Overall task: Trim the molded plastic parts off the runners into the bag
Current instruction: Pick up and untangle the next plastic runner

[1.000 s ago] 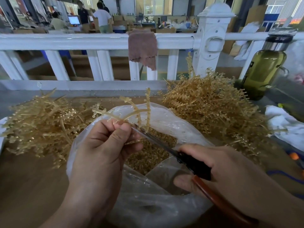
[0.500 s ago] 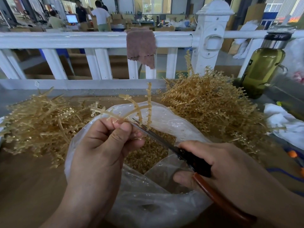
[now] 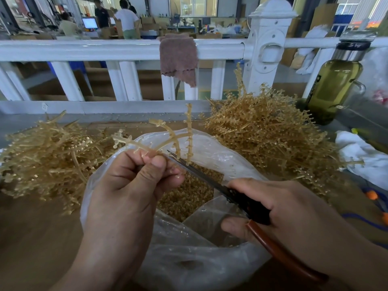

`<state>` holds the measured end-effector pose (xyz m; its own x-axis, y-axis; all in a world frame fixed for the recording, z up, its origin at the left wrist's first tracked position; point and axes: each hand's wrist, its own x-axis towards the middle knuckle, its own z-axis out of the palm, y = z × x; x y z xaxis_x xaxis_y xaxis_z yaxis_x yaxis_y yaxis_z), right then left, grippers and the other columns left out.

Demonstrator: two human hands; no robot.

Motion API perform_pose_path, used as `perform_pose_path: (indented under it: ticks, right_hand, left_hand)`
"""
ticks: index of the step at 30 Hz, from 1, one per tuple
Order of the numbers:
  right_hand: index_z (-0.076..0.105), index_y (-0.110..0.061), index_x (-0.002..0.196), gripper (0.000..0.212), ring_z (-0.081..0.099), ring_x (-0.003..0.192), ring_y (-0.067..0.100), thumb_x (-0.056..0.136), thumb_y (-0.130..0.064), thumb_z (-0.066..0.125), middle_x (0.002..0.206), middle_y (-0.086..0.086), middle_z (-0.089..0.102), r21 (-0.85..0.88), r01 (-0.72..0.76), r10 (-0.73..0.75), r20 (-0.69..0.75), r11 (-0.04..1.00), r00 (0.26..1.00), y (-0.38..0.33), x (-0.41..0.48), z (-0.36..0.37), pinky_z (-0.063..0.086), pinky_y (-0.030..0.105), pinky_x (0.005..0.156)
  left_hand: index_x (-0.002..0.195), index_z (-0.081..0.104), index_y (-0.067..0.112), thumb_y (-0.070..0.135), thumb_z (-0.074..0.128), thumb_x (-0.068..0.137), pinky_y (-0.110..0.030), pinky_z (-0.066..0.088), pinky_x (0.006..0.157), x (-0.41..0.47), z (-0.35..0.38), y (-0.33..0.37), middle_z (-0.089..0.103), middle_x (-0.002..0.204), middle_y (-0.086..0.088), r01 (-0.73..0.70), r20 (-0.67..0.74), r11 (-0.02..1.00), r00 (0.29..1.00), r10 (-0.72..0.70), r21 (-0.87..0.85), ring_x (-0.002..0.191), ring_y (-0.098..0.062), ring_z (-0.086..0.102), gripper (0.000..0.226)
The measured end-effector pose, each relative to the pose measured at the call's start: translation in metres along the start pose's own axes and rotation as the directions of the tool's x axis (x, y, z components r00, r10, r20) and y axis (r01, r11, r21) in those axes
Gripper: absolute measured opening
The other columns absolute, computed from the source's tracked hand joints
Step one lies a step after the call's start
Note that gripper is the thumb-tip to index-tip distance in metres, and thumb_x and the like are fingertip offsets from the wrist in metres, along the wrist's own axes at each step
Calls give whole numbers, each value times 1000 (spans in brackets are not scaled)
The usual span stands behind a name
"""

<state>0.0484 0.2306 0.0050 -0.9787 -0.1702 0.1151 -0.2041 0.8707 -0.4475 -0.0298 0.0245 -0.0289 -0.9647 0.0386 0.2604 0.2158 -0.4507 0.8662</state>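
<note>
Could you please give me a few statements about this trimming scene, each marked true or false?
1. The left hand pinches a tan branched plastic runner over the clear plastic bag. True.
2. The right hand grips a screwdriver. False: it grips black-and-red-handled scissors.
3. The brown cloth lies inside the bag. False: it hangs over the white railing.
4. The olive-green glass bottle stands at the right, beyond the bag. True.
</note>
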Motion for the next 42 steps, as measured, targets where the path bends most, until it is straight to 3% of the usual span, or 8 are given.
perform_pose_path:
  ticks: [7, 12, 29, 42]
  right_hand:
    - [57, -38, 113, 64, 64, 80, 3, 76, -86, 37, 89, -15, 69, 9, 18, -18, -16, 1000, 1000, 2, 0, 2, 47, 26, 73]
    - [60, -37, 107, 57, 62, 72, 4, 78, -81, 41, 79, -14, 66, 20, 34, -33, -47, 999, 998, 1, -1, 2, 47, 26, 68]
    - [63, -31, 97, 44, 61, 67, 8, 84, -70, 48, 72, -10, 63, 16, 62, -62, -50, 998, 997, -2, 1, 3, 47, 24, 61]
    - [60, -30, 88, 43, 59, 64, 9, 83, -70, 45, 66, -11, 59, 6, 83, -82, -63, 997, 995, 2, 2, 6, 45, 25, 56]
  left_hand:
    - [68, 66, 23, 18, 65, 79, -25, 59, 68, 0, 1, 1, 68, 73, -6, -6, 7, 1000, 1000, 6, 5, 72, -15, 71, 12]
    - [65, 66, 27, 18, 64, 80, -25, 59, 68, -1, 2, 1, 68, 71, -3, -18, 17, 1000, 1000, 18, 10, 71, -14, 70, 18]
    - [69, 65, 23, 23, 75, 78, -26, 59, 70, 1, 0, 2, 67, 72, -5, -12, 13, 1000, 1000, 12, 10, 72, -15, 70, 13]
    - [65, 66, 26, 21, 66, 79, -28, 60, 71, 1, 1, 2, 67, 70, -2, -4, 11, 1000, 1000, 4, 8, 71, -14, 71, 14]
